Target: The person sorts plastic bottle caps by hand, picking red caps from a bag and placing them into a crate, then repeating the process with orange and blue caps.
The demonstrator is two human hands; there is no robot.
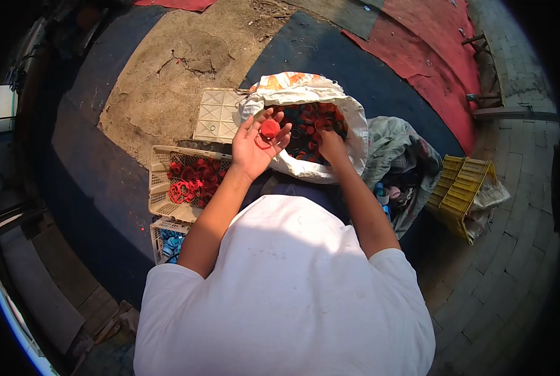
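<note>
My left hand (255, 149) is turned palm up with its fingers loosely curled, over the left rim of a white woven sack (305, 95). A round red cap (270, 129) with a thin red ring hanging from it rests on its fingers. Inside the sack's open mouth lies a heap of plastic caps (303, 130), mostly red with some dark and bluish ones. My right hand (332, 147) reaches down into this heap at the right side. Its fingertips are hidden among the caps, so any grip there cannot be made out.
Left of the sack stands a beige crate (156, 182) with red caps and rings. Below it, another crate (157, 241) holds blue pieces. A pale grid-like plastic panel (217, 114) lies behind. To the right are a greyish sack (389, 147) and yellow crates (460, 188).
</note>
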